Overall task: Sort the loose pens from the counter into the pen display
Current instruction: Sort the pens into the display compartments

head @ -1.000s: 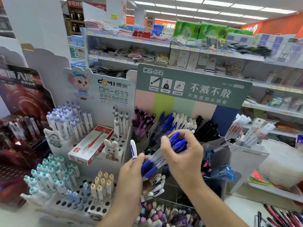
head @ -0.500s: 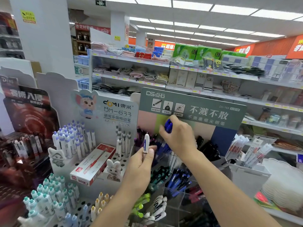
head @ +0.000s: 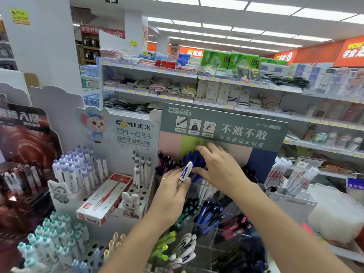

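A green-headed pen display (head: pixel 224 127) stands in front of me, its top row holding purple, blue, white and black pens. My right hand (head: pixel 218 166) lies with fingers spread over the blue pens (head: pixel 194 157) in that top row, pressing them down. Just to its left, my left hand (head: pixel 173 196) pinches a single white pen with a blue clip (head: pixel 186 171), held upright in front of the purple pens (head: pixel 167 161). Lower clear tiers hold teal, blue (head: pixel 209 214), red, green (head: pixel 165 243) and white pens (head: pixel 186 247).
A white cardboard pen stand (head: pixel 134 133) with a cartoon mouse sits left, carrying a red-and-white pen box (head: pixel 106 198) and several capped pens. A dark display (head: pixel 25 146) is at far left. A white holder of packaged refills (head: pixel 291 180) stands right. Store shelves run behind.
The bundle of blue pens has gone from my right hand into the top row, and that hand has flattened over them. My left hand rose with the white pen. The view tilted upward.
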